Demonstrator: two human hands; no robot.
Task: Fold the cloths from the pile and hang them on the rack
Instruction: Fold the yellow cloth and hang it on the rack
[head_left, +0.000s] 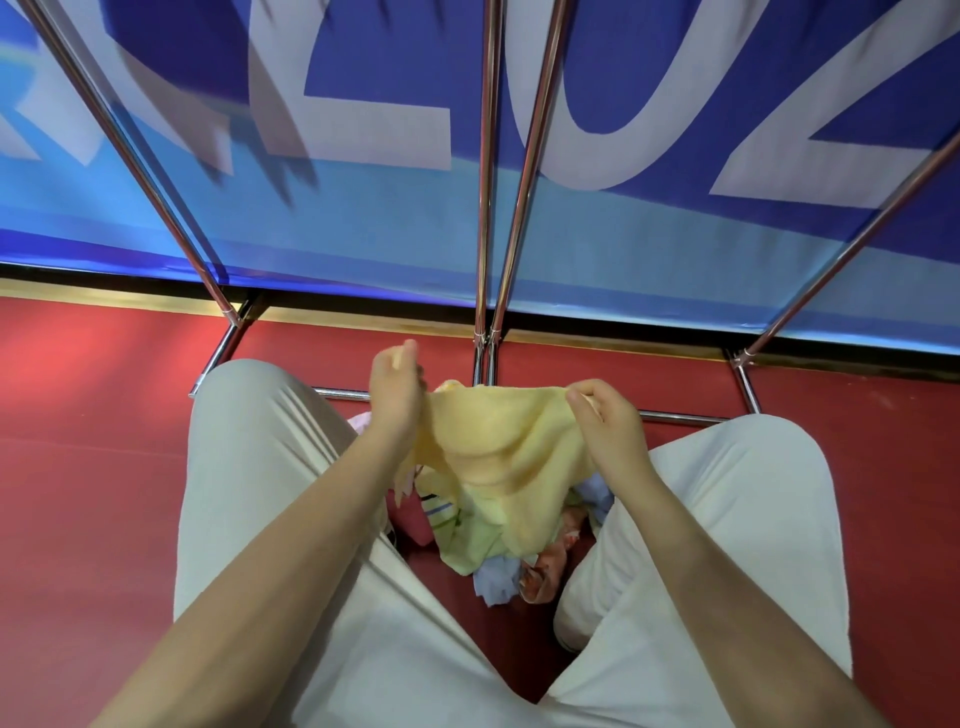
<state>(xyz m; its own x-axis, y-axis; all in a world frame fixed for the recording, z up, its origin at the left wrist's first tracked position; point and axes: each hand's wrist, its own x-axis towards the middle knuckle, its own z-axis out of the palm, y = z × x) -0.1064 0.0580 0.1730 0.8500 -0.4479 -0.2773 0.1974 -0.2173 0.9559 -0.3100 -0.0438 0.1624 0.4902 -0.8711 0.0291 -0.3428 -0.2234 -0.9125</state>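
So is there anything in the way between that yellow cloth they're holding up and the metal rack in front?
Nothing visible. The left hand and right hand pinch the soft yellow cloth by its top edge above the mixed pile of cloths; the shiny metal rack stands just beyond, with open space between.

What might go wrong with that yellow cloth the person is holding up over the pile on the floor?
Two risks, as I judge it.

1. The left hand and right hand each pinch only the top edge of the yellow cloth; a weak grip may let one corner slip and spoil the fold.

2. Its lower end hangs into the pile, so lifting it may drag other cloths along.
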